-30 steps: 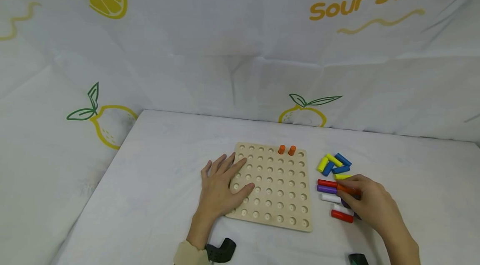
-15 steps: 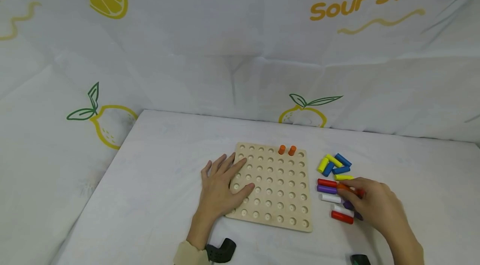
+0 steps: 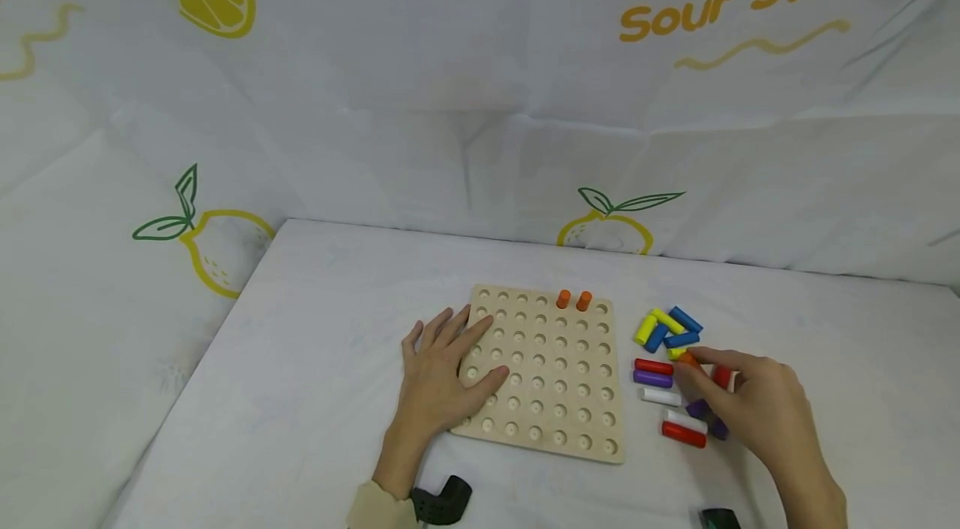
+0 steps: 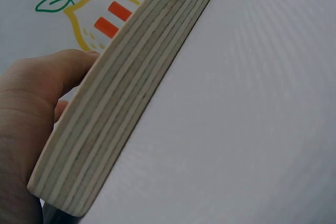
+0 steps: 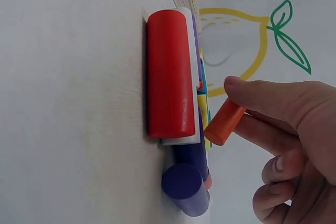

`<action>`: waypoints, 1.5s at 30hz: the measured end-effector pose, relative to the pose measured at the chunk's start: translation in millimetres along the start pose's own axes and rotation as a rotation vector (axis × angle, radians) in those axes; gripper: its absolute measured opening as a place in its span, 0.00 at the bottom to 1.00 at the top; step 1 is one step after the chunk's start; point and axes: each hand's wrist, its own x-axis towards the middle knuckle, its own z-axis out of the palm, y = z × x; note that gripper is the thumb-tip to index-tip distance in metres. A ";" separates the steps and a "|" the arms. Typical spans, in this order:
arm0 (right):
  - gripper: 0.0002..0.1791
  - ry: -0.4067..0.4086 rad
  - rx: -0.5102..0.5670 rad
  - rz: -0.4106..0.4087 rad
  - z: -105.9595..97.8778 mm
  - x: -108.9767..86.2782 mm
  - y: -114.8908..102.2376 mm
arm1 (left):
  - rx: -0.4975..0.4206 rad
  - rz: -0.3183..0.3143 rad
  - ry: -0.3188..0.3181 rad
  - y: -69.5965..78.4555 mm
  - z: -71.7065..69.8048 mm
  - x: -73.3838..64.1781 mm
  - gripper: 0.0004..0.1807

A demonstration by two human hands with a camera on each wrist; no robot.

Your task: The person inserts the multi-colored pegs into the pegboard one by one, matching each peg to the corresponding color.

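My right hand [image 3: 765,408] pinches an orange peg [image 5: 226,121] between thumb and fingers, tilted and raised above the other pegs. In the right wrist view, a red peg [image 5: 170,74] and a purple peg [image 5: 185,187] lie near that hand. My left hand [image 3: 442,387], fingers spread, rests on the left side of a square wooden pegboard [image 3: 550,422] with rows of round holes. Two orange pegs [image 3: 584,301] stand upright in its far row, towards the right. The left wrist view shows the board's layered edge [image 4: 121,87] beside the hand.
Yellow and blue pegs [image 3: 682,339] lie loosely right of the board. Closer in are a red peg [image 3: 654,366], a purple peg [image 3: 653,379] and white pegs [image 3: 661,397]. A black object [image 3: 444,501] sits by the left wrist. A printed cloth [image 3: 420,171] hangs behind the table.
My right hand has lifted the orange peg from among the loose pegs and tilted it, uncovering more red and purple pegs beneath. The left hand and board have stayed put.
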 end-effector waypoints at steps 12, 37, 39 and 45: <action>0.15 0.221 0.180 -0.081 9.6 1.7 -5.6 | -0.003 -0.002 -0.005 0.9 -2.1 0.0 0.37; 0.20 0.107 0.752 0.057 6.8 27.2 -69.5 | -0.004 0.019 0.011 1.1 0.1 0.1 0.37; 0.20 0.106 0.783 0.059 8.6 28.8 -71.3 | -0.003 0.018 0.007 1.5 0.1 0.0 0.37; 0.19 0.095 0.757 0.044 13.9 32.6 -75.4 | -0.011 0.013 0.007 1.5 -1.0 -0.4 0.37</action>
